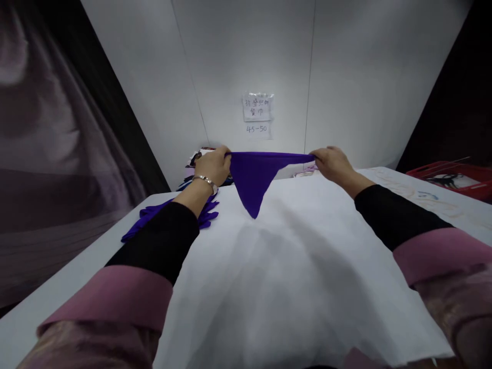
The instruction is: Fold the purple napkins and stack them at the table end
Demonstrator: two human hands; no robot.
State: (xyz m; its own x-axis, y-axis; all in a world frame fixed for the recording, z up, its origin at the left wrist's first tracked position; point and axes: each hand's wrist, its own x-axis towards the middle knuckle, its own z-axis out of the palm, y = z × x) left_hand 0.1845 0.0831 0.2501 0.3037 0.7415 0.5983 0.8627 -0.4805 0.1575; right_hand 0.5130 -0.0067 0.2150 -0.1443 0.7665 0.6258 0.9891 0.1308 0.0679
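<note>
A purple cloth point(253, 177) is stretched between my two hands above the white-covered table point(292, 287), its top edge taut and one pointed corner hanging down. At its left end, my left hand point(215, 165) is closed on the fabric, with a bracelet on the wrist. My right hand point(331, 161) pinches the narrow right end of the same cloth. More purple cloths point(207, 212) lie on the table at the left, partly hidden behind my left forearm.
Folded items point(200, 155) are piled behind my left hand. A paper sign point(257, 110) hangs on the pale wall. On the right sits a red basket point(478, 190) with a dark object inside. A draped curtain point(49, 128) borders the left.
</note>
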